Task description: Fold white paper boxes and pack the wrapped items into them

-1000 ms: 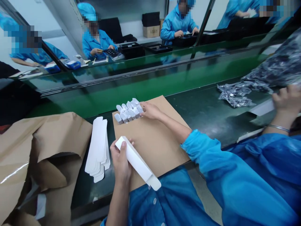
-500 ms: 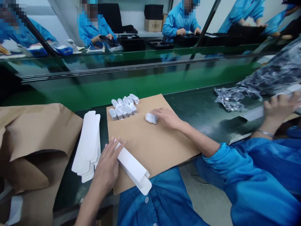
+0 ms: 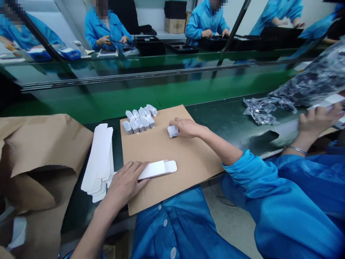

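Observation:
My left hand (image 3: 125, 183) lies flat with fingers stretched over the end of a long white carton (image 3: 156, 169), pressing it onto a brown cardboard sheet (image 3: 167, 154). My right hand (image 3: 187, 127) is closed on a small white wrapped piece (image 3: 173, 131) near the middle of the sheet. A cluster of several similar small white pieces (image 3: 140, 118) sits at the sheet's far left corner. A stack of flat white carton blanks (image 3: 99, 162) lies just left of the sheet.
Crumpled brown paper (image 3: 40, 158) fills the left. A green conveyor belt (image 3: 161, 93) runs behind the sheet. Shiny plastic bags (image 3: 262, 109) lie at the right, where a co-worker's hand (image 3: 316, 120) reaches. Other people in blue coats work across the belt.
My right hand took one small white piece from the cluster and drew it toward the sheet's middle. My left hand laid the carton flat on the sheet and turned it sideways.

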Available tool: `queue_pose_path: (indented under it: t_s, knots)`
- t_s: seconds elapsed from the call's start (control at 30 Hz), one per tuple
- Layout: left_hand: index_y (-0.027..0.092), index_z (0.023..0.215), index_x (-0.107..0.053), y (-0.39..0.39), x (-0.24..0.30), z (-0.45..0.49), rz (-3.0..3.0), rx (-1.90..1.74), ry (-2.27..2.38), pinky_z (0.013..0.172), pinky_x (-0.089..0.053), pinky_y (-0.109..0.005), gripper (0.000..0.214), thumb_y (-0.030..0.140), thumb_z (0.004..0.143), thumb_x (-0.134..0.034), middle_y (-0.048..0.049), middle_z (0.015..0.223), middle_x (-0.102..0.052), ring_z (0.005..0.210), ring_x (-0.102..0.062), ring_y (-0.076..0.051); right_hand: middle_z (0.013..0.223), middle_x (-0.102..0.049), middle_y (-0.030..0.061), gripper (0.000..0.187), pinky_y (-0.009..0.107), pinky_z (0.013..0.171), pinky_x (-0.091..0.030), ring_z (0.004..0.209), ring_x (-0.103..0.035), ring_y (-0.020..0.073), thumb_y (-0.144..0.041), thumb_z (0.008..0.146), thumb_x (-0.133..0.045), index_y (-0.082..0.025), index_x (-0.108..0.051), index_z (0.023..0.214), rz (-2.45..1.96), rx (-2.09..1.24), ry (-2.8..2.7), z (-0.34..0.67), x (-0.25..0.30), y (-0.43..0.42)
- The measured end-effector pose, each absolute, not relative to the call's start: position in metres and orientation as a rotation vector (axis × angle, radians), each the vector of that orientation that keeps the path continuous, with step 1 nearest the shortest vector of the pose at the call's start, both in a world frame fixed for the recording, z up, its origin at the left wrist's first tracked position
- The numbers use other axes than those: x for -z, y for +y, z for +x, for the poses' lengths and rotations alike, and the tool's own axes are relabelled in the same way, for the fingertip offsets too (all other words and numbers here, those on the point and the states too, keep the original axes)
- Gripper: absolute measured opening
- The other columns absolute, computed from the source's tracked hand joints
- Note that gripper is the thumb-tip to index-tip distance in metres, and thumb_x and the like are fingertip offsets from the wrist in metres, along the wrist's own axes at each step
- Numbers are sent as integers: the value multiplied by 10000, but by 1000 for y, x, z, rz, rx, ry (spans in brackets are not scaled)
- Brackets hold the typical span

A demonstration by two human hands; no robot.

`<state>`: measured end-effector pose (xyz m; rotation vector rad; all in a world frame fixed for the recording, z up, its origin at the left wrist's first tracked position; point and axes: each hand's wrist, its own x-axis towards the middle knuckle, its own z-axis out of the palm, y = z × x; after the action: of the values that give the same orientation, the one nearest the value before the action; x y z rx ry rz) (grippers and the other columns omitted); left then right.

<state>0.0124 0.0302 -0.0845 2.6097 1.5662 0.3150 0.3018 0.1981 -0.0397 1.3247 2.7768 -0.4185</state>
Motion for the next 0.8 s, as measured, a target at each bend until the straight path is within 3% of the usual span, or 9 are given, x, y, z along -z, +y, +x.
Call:
queue_pose_path:
  t_s: [0.13,0.23,0.33,0.4,0.5,0.6,0.67,0.8]
  knots:
    - [243,1261,-590,30,93,16,2643,-479,1592,761,-492,-348,421,407,873,-578,-94,1100,-701,957,-641,-267,1169,-645,107,597,279,774,-470,965,-639,229,-210,739,-702,-192,-534,1312,1337,535,2735,316,31,195]
    - [232,1236,-599,30,91,18,2621,-499,1616,782,-495,-353,425,430,861,-585,-98,1088,-706,956,-651,-270,1356,-561,108,638,311,881,-451,1130,-581,231,-104,810,-570,-218,-445,1426,1358,561,2759,318,26,200]
    - [221,1230,-582,29,87,16,2620,-511,1614,777,-502,-349,451,472,855,-581,-89,1085,-709,952,-662,-268,1476,-466,5,580,337,962,-412,1246,-499,235,-8,770,-540,-294,-617,1269,1240,600,2797,313,27,204]
    - [218,1234,-562,27,85,11,2611,-540,1640,749,-506,-339,461,491,863,-567,-81,1090,-707,950,-667,-263,1400,-552,-11,485,327,945,-424,1207,-527,240,-18,713,-625,-282,-703,1113,1162,637,2794,309,31,202]
    - [214,1253,-534,22,83,4,2588,-638,1726,725,-505,-325,473,506,882,-544,-86,1099,-701,954,-670,-255,1232,-664,47,381,305,881,-451,1082,-600,227,-194,758,-712,-216,-676,1137,1203,651,2800,309,38,191]
    - [208,1269,-525,18,80,0,2557,-753,1806,732,-504,-320,501,528,883,-540,-95,1097,-699,947,-672,-254,1137,-697,67,380,275,794,-462,965,-649,195,-393,932,-546,-197,-592,1255,1350,628,2789,313,45,179]
    - [210,1267,-529,16,78,-1,2526,-785,1837,743,-505,-321,513,542,876,-546,-93,1096,-699,942,-673,-255,1056,-716,87,380,283,762,-458,922,-666,209,-423,990,-426,-188,-597,1236,1498,563,2746,314,50,174]
    - [216,1259,-538,16,76,-1,2481,-815,1853,750,-506,-325,519,557,867,-552,-96,1127,-695,962,-670,-262,977,-697,212,420,385,793,-446,962,-655,315,-351,1019,-309,-92,-627,1111,1917,304,2600,315,56,176]
